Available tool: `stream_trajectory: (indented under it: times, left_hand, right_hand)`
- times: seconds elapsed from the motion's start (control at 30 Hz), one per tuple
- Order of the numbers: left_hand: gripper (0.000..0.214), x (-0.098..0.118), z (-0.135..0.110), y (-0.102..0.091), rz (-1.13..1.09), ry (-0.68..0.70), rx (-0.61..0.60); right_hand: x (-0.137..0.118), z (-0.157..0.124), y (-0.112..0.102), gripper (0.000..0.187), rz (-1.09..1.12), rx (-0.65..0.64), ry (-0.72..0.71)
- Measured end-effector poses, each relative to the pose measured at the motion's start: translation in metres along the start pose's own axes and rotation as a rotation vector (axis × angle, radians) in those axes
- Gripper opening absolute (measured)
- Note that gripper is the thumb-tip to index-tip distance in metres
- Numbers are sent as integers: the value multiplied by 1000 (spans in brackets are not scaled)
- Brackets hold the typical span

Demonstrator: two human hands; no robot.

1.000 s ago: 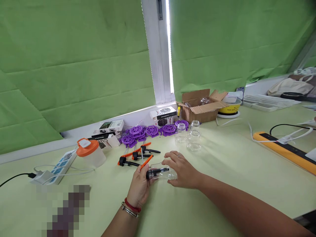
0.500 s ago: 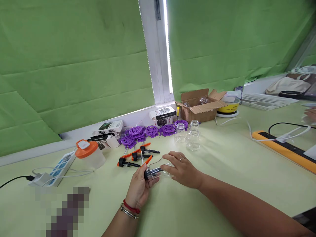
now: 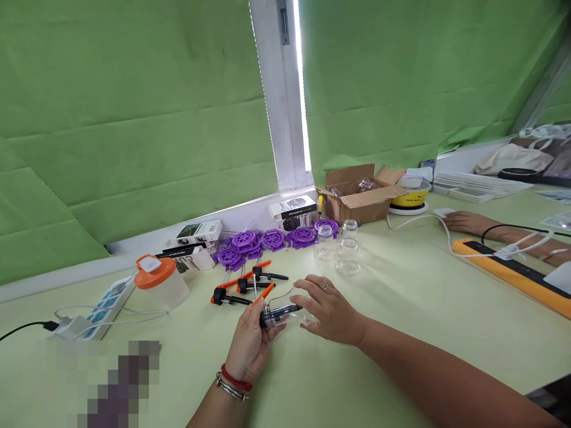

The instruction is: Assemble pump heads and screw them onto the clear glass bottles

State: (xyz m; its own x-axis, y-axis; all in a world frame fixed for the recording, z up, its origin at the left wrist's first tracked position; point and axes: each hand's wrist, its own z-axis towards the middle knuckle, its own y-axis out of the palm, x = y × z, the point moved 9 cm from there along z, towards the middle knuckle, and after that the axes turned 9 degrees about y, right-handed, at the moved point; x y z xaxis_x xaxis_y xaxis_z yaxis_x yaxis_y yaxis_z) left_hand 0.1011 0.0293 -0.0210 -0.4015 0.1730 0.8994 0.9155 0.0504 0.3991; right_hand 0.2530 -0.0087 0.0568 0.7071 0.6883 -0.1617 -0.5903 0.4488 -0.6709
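Observation:
My left hand (image 3: 248, 342) is closed around a black cap (image 3: 263, 318) with an orange lever (image 3: 264, 293). A clear jar (image 3: 289, 319) lies on its side in the air against that cap, with a black rod (image 3: 282, 311) inside it. The fingers of my right hand (image 3: 332, 312) curl around the jar's wide end. Just beyond my left hand, black fittings (image 3: 232, 296) with orange levers and black rods rest on the table. Clear jars (image 3: 349, 254) stand behind my right hand, some apparently stacked.
Purple wheel-shaped parts (image 3: 273, 239) lie along the back, near printed boxes (image 3: 292, 207) and an open carton (image 3: 359, 202). An orange-lidded cup (image 3: 163, 282) and a power strip (image 3: 109, 306) are left. At right are a yellow-and-black strip (image 3: 504, 270) and another person's hand (image 3: 466, 222).
Another person's hand has come farther into view at the right, resting by a white object. My hands keep nearly the same hold on the jar and cap. The view has shifted slightly.

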Motion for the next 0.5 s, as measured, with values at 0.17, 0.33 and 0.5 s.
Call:
stream_trajectory:
  times: [0.17, 0.33, 0.5]
  left_hand:
    - [25, 0, 2, -5, -10, -16, 52]
    - [24, -4, 4, -6, -7, -15, 54]
    - [30, 0, 5, -6, -14, 25, 62]
  right_hand:
    - [18, 2, 2, 71, 310, -30, 162]
    - [39, 1, 14, 80, 564, -100, 371]
    - [49, -7, 29, 93, 768, -222, 590]
